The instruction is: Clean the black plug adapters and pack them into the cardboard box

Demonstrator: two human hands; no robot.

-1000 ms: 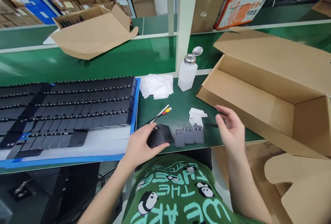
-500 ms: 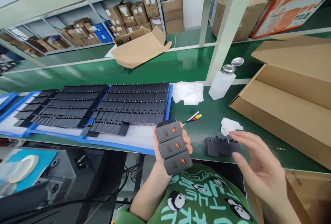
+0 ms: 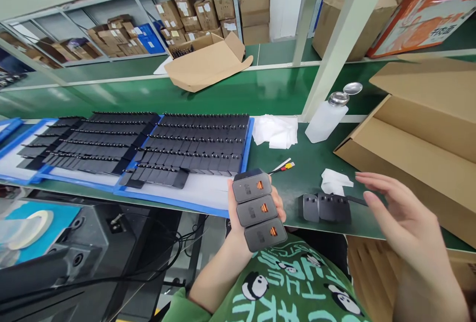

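My left hand (image 3: 238, 213) is closed around a row of three dark grey charger blocks (image 3: 257, 211), their ends with orange ports turned up. On the green bench to the right lie several more black blocks (image 3: 327, 208), some with shiny metal pins. My right hand (image 3: 403, 218) hovers to the right of these, its thumb and index finger apart and nothing visible between them. A thin dark strip (image 3: 357, 200) runs from the blocks toward my right thumb; whether the hand touches it, I cannot tell.
Rows of black blocks (image 3: 201, 143) stand in blue-edged trays (image 3: 208, 198) at the left. Beyond my hands are white wipes (image 3: 275, 131), a pump bottle (image 3: 327, 119), a short cable (image 3: 284, 167) and a crumpled wipe (image 3: 334, 182). An open carton (image 3: 416, 148) occupies the right side.
My right hand has drawn back to the right, away from the blocks on the bench, uncovering the thin dark strip. My left hand still holds the three blocks; the view has shifted slightly.
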